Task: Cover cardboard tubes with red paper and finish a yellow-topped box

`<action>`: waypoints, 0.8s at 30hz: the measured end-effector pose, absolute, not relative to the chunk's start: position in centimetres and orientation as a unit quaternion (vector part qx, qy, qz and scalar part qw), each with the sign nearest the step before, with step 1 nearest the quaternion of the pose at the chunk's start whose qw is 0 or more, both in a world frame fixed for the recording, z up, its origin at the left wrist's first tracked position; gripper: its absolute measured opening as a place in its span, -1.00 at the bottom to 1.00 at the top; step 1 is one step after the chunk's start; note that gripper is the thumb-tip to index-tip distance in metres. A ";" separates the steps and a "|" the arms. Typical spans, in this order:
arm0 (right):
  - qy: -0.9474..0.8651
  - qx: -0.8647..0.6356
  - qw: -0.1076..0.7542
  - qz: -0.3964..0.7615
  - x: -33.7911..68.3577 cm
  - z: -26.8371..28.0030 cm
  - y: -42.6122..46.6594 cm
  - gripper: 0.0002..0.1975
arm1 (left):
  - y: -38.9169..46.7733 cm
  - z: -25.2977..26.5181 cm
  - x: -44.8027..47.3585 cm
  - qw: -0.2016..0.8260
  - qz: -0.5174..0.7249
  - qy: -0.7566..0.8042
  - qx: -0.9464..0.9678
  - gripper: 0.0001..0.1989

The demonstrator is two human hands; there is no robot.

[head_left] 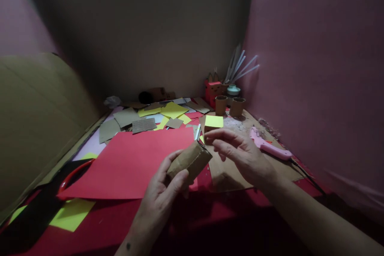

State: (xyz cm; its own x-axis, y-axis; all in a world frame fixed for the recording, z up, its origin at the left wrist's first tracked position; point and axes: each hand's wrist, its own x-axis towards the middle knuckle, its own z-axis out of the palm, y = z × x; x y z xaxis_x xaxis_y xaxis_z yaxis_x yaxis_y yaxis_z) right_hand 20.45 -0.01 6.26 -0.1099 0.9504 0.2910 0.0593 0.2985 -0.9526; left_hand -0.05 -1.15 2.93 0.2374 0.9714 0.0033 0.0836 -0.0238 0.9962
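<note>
Closest to the camera, the left hand (pixel 166 186) is over the counter (pixel 117 224), its grip closed around a cardboard tube (pixel 192 160) held tilted by the right edge of a red sheet (pixel 144 164). The right hand (pixel 240 150) hangs beside the tube's open end, its grip partly spread with bent fingers; whether the fingertips pinch anything small, I cannot tell. To work that end well, I judge the left grip should steady the tube without squeezing, since thin cardboard probably dents. Counted: one tube in hand, one red sheet, one yellow-topped pad (pixel 214 121), one pink glue gun (pixel 270 148), two cardboard cups (pixel 221 108) at the back; overlapping paper scraps (pixel 174 110) and white sticks (pixel 241 64) are too jumbled to count.
</note>
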 end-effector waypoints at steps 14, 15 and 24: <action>-0.473 -0.369 0.517 0.610 19.1 4.3 0.4 -0.76 | -1.1 2.1 -1.0 0.590 0.508 0.436 0.451 -0.60; -0.466 -0.367 0.520 0.614 19.1 4.3 0.4 -0.75 | -1.2 2.1 -1.0 0.563 0.509 0.459 0.463 -0.63; -0.506 -0.380 0.520 0.573 18.0 3.9 -0.6 -0.72 | -2.0 2.4 -1.0 0.496 0.502 0.466 0.534 -0.83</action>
